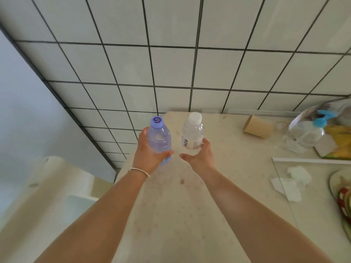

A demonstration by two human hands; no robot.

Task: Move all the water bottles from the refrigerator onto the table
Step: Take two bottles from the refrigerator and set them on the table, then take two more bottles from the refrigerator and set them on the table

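Observation:
My left hand (150,152) grips a blue-tinted water bottle (159,139) with a purple cap, held upright over the beige table (171,205) near its far left corner. Just to its right, a clear water bottle (192,132) with a white cap and a white label stands upright on the table. My right hand (199,156) is at that bottle's base. Its thumb is spread away to the left and its fingers lie along the bottle's right side without closing round it.
A tiled wall rises behind the table. A tipped paper cup (257,126), a clear glass jug (303,135) and yellow packets (340,141) lie at the back right. A glass sheet (311,179) with tissues is on the right. A white appliance (38,196) stands at the lower left.

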